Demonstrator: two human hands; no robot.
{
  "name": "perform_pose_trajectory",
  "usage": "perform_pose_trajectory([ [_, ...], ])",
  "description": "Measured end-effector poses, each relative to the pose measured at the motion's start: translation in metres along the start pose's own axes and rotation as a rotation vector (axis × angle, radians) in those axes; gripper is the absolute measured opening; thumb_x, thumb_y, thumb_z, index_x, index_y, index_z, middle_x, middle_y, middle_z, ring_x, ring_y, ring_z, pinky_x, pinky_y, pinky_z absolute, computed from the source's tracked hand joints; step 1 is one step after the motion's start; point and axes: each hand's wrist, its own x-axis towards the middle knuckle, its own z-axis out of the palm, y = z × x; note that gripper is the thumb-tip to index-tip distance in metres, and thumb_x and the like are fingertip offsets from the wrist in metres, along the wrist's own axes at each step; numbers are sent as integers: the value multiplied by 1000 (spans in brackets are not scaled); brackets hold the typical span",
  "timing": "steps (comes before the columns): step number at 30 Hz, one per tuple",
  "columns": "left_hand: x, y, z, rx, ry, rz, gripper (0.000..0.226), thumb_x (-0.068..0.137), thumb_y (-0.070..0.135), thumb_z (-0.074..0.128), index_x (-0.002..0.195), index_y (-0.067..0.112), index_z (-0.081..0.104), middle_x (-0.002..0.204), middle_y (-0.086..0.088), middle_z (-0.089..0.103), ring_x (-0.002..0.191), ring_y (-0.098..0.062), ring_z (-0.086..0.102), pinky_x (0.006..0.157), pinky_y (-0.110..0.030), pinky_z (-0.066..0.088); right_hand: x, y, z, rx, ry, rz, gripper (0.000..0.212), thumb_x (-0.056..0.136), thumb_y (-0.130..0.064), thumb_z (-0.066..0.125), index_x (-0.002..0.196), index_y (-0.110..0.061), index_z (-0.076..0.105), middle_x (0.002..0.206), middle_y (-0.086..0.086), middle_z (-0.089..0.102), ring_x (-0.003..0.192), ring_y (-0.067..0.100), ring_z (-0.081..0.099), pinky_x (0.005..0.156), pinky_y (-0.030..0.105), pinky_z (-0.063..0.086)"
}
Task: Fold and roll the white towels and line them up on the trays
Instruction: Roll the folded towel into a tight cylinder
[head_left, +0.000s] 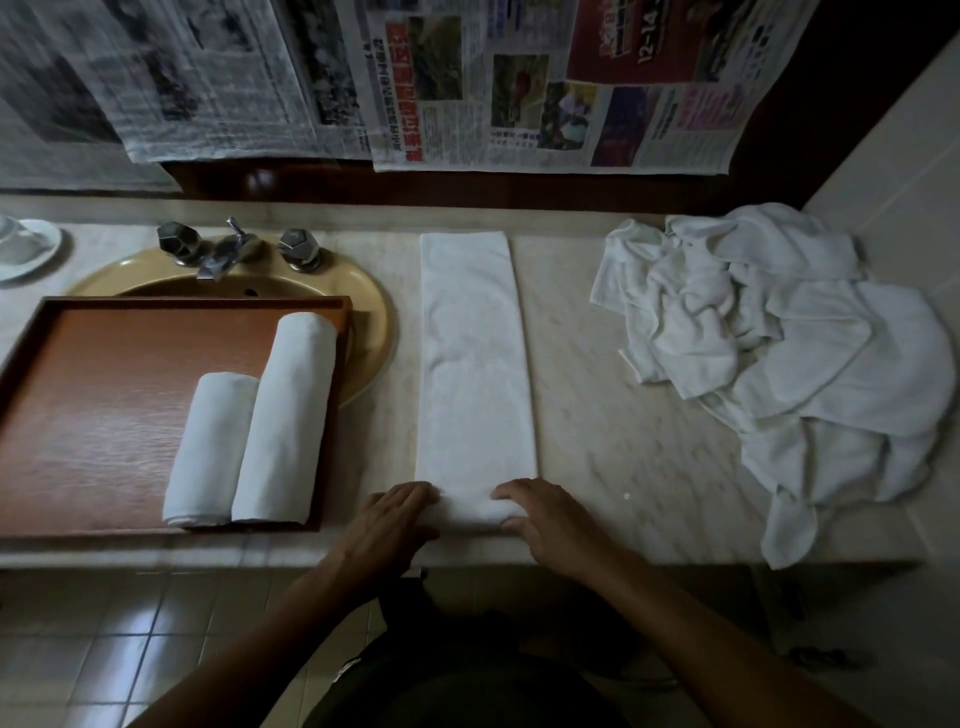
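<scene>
A white towel (474, 358), folded into a long narrow strip, lies on the marble counter and runs away from me. Its near end is turned up into a small roll. My left hand (392, 519) holds the left end of that roll, and my right hand (537, 519) holds the right end, fingers curled over it. To the left, a brown wooden tray (104, 410) sits over the sink and carries two rolled white towels: a short one (208, 452) and a longer one (288, 415), side by side at its right edge.
A heap of loose white towels (779, 353) covers the right of the counter and hangs over its front edge. A beige sink (374, 317) with a chrome tap (223, 252) lies behind the tray. A white dish (26, 247) stands far left. Newspapers hang on the wall behind.
</scene>
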Motion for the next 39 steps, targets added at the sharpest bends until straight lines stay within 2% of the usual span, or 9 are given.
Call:
perform_pose_trajectory([
  [3,1,1,-4,-114,4,-56,56,91,59,46,130,21,59,133,6,59,120,-14,56,100,-35,46,8,0,-8,104,-44,17,32,96,-31,61,127,-23,68,126,-3,63,116,15,58,102,31,45],
  [6,9,-1,-3,-175,65,-78,41,92,45,61,122,17,65,119,5,59,104,-16,58,87,-36,52,14,0,-9,98,-10,51,30,99,-26,61,127,-18,70,122,1,63,115,19,58,98,28,43],
  [9,19,4,-9,-213,74,-194,45,87,47,60,119,17,69,114,3,59,104,-19,55,84,-32,45,14,-8,0,-11,118,87,30,100,-16,61,129,-18,69,123,1,66,114,23,58,98,36,48],
  [13,33,6,-17,-240,3,-293,48,82,52,58,115,20,72,109,0,62,103,-20,55,84,-35,45,-7,-25,25,-279,337,-99,43,86,-6,57,125,-17,71,124,4,65,111,26,58,96,39,52],
  [18,34,14,-20,-364,126,-405,32,89,41,76,111,22,66,96,3,66,83,-7,61,64,-22,43,-25,-36,43,-470,252,-77,58,91,-16,34,145,-11,55,150,14,53,139,35,48,115,56,27],
  [22,18,24,1,-97,343,-318,50,91,44,72,132,19,57,123,-4,60,109,-20,56,87,-32,47,-21,-31,42,-464,161,-64,66,91,-20,26,155,-10,41,160,15,40,150,36,33,117,57,19],
  [26,14,33,26,209,272,-37,72,86,32,78,149,16,47,155,-11,47,145,-32,42,115,-50,39,-10,-22,39,-469,117,-72,65,95,-27,30,158,-11,36,164,12,34,152,34,29,118,57,18],
  [32,40,19,25,334,152,-2,78,94,25,66,160,13,28,167,-11,26,155,-31,20,122,-49,18,15,-16,24,-502,101,-57,72,88,-19,26,159,-14,32,165,10,31,154,32,24,122,55,17],
  [39,50,6,-5,257,51,38,65,98,26,60,156,11,34,157,-9,43,143,-28,43,115,-44,37,33,-7,2,-419,48,-114,72,91,-2,56,158,-18,33,152,6,48,137,26,47,114,43,38],
])
